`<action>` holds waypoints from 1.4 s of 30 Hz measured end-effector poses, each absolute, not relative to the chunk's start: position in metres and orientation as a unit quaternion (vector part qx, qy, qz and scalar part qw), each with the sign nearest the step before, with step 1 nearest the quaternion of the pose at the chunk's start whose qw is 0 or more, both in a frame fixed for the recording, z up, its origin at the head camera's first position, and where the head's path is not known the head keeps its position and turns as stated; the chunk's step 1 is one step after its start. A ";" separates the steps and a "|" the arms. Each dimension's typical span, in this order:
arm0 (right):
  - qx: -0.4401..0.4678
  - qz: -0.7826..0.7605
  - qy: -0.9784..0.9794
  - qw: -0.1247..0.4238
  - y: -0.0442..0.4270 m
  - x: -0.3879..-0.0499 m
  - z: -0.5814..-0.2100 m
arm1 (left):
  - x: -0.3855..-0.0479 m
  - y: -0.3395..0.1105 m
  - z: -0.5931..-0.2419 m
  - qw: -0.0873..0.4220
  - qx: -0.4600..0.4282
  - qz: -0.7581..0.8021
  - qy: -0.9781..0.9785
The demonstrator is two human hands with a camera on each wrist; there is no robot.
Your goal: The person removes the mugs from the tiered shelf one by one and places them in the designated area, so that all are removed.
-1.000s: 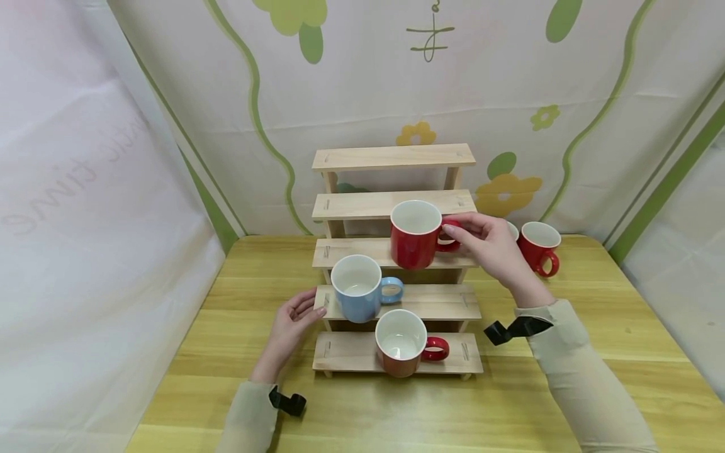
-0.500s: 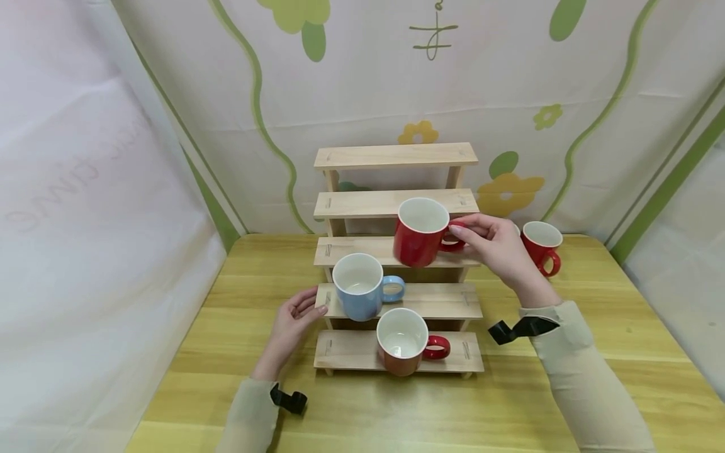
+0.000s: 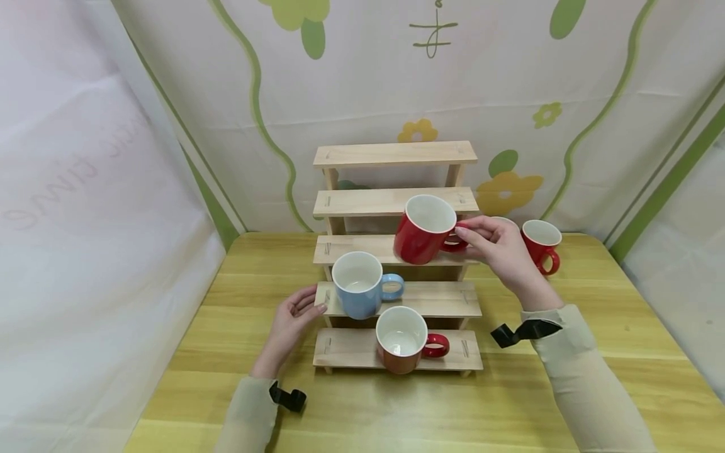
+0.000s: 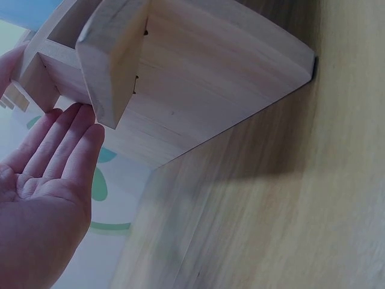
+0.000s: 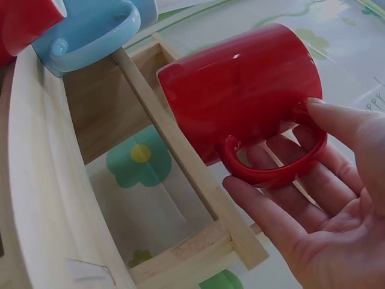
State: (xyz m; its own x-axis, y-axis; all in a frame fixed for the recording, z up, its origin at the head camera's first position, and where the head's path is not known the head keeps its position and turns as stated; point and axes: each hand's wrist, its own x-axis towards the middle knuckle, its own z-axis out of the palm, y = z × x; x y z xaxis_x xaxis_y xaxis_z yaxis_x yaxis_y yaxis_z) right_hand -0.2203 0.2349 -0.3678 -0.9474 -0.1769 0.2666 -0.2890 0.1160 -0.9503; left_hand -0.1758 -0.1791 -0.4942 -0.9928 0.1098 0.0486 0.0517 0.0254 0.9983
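Observation:
My right hand [image 3: 504, 251] holds a red mug [image 3: 420, 236] by its handle, fingers curled round the loop. The mug, white inside, tilts in front of the middle tier of a stepped wooden rack [image 3: 374, 201]; whether its base touches the board cannot be told. Its red side [image 5: 240, 90] and handle fill the middle of the right wrist view. My left hand [image 3: 291, 321] holds the left end of the second tier from the bottom, thumb and fingers on either side of the board. Beside it a light blue mug [image 3: 358, 296] stands on that tier.
On the lowest tier stands another red mug [image 3: 399, 352], handle to the right. More mugs, one a red mug [image 3: 538, 242], stand on the wooden table [image 3: 226, 352] behind the right hand. Patterned cloth [image 3: 362, 82] hangs behind the rack.
The red mug in my right hand has moved a little up and to the right, and leans more. The left hand stays at the rack's end; the other mugs stay put.

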 end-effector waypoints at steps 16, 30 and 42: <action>0.125 0.637 -0.755 0.093 0.230 -0.211 -0.373 | -0.177 -0.180 -0.495 0.022 0.059 0.699 0.712; 0.088 0.683 -0.718 0.100 0.233 -0.197 -0.371 | -0.176 -0.178 -0.495 0.021 0.052 0.704 0.708; 0.102 0.723 -0.666 0.152 0.265 -0.179 -0.366 | -0.176 -0.178 -0.494 0.017 0.055 0.704 0.708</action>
